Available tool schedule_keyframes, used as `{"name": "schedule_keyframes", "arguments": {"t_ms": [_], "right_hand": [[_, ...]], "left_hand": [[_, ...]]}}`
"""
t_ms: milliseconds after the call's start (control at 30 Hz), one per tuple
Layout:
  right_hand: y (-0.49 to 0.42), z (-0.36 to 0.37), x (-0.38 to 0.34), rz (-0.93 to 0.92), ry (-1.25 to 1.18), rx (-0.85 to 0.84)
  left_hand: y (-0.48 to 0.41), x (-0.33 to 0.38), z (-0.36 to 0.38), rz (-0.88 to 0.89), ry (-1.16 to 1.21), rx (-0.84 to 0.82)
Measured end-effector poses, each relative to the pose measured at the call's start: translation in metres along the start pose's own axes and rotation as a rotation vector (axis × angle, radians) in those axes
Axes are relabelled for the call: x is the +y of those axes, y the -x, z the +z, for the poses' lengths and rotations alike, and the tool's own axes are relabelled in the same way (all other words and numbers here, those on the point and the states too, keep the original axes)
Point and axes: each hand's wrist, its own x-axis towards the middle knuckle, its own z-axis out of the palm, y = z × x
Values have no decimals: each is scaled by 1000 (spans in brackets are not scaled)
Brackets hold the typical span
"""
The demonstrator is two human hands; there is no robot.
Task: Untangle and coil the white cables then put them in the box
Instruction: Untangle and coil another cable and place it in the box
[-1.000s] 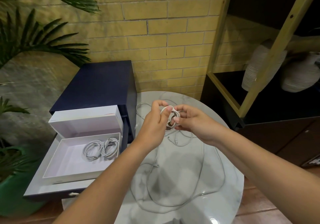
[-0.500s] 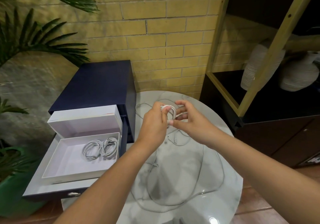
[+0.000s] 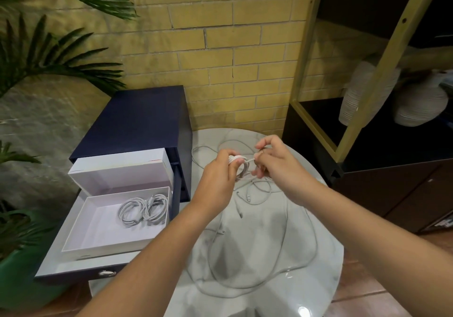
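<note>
Two coiled cables (image 3: 143, 210) lie in the white box (image 3: 81, 231), lower left; centre, left hand (image 3: 218, 169) grips an upright coil (image 3: 241, 170), right hand (image 3: 274, 163) pinching its strand (image 3: 250, 160)

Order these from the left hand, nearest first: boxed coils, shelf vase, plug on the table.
1. Plug, on the table just below the left hand.
2. Boxed coils, to its left in the white box.
3. Shelf vase, far right.

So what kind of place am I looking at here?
Likely a furnished home or lounge corner, not a workshop: round marble table, potted palm plant, ribbed vases on a shelf unit.
</note>
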Motion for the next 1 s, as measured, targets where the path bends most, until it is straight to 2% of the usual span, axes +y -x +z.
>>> {"name": "schedule_keyframes", "arguments": {"t_ms": [133,267,400,467,733,833,1000], "right_hand": [[-2,-16,-10,-75,281,-116],[-3,-30,-18,-213,843,-204],[-7,-39,-24,-276,1129,-194],[-9,-45,-25,-299,1192,-177],[-11,-53,-31,-408,1282,-244],[-10,-58,-36,-331,1252,-325],[-10,-62,-40,-114,1132,-461]], "left_hand": [[2,-7,-6,-10,-78,-56],[1,-14,-15,-48,-156,-105],[2,-13,-17,-114,4,-165],[2,-10,-19,-129,25,-195],[-3,-3,-29,-100,-196,-260],[-7,-3,-31,-47,-289,-237],[-11,-2,-32,11,-307,-217]]}}
